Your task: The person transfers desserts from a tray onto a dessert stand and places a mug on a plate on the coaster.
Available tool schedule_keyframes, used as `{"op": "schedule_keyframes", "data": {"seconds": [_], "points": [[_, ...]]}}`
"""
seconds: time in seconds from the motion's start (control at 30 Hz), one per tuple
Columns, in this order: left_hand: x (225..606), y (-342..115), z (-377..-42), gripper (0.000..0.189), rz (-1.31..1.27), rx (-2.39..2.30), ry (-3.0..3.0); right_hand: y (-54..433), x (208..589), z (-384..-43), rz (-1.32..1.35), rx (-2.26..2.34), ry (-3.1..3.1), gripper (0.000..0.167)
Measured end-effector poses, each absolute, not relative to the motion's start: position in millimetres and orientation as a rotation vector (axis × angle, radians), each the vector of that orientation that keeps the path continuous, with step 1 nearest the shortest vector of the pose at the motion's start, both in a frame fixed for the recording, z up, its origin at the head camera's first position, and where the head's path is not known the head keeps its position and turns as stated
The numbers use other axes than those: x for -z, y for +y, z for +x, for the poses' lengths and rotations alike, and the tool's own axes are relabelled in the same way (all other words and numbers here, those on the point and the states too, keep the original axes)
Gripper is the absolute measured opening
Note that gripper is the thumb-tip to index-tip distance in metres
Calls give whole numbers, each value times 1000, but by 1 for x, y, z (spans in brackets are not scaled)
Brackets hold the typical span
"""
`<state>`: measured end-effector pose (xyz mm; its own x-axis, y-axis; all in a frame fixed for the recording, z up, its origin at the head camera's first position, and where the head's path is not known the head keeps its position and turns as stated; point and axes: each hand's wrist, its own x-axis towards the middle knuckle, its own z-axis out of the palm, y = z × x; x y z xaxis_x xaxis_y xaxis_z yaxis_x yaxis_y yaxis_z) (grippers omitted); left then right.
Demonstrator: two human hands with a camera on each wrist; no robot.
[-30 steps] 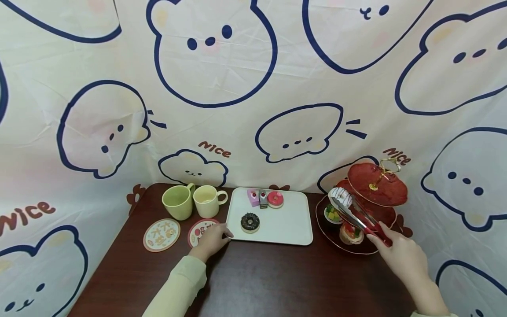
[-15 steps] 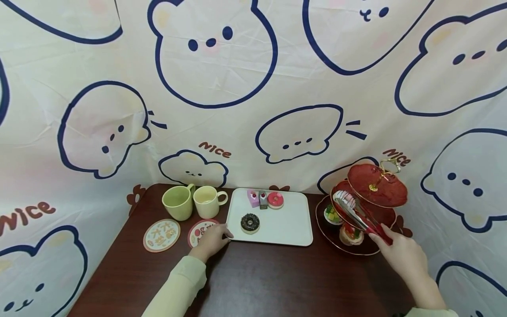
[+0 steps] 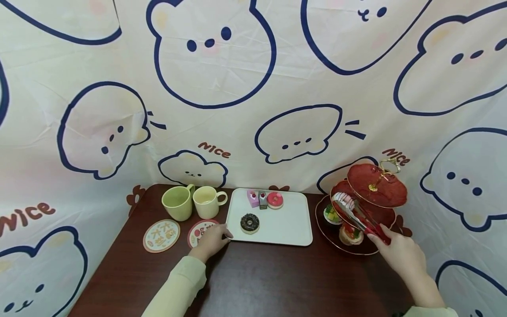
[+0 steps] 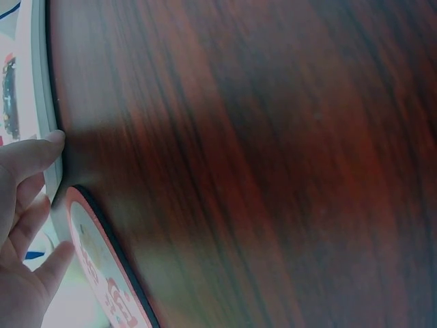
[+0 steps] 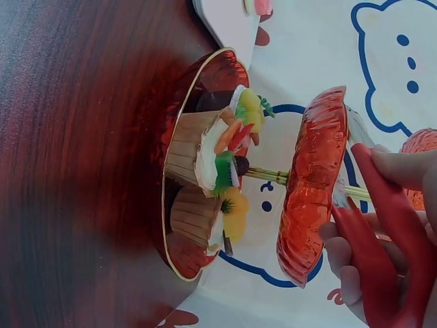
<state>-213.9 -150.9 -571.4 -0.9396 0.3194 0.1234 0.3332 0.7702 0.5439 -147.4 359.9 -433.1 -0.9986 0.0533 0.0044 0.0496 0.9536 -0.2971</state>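
Note:
My right hand (image 3: 402, 255) grips red-handled tongs (image 3: 376, 234). Their metal tips are at a white-iced pastry with drizzled lines (image 3: 343, 199), over the left part of the middle tier (image 3: 386, 215) of a red tiered stand. Whether the pastry touches that tier I cannot tell. Fruit-topped cupcakes (image 5: 190, 147) sit on the stand's bottom tier (image 5: 179, 263). At the near left corner of a white tray (image 3: 285, 229), my left hand (image 3: 211, 242) holds the rim with thumb and fingers. On the tray are a chocolate donut (image 3: 250, 223), a pink donut (image 3: 275, 200) and two small cake slices (image 3: 253, 198).
A green mug (image 3: 178, 202) and a cream mug (image 3: 207, 202) stand left of the tray. Before them lie two round coasters (image 3: 161, 236), one partly under my left hand in the head view. The stand's top tier (image 3: 390, 189) overhangs the middle one. A printed cloth hangs behind the dark table (image 3: 277, 281).
The tongs and the iced pastry have moved slightly right and down, from beside the stand's left edge to over the middle tier. My left hand and the tray have stayed put.

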Motion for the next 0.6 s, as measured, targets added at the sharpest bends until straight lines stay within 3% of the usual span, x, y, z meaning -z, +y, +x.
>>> {"op": "schedule_keyframes", "data": {"seconds": [0.6], "points": [[569,-151,-213,10,-539,882,-2943,354,435,-147,-147,-481,-3084,94]]}}
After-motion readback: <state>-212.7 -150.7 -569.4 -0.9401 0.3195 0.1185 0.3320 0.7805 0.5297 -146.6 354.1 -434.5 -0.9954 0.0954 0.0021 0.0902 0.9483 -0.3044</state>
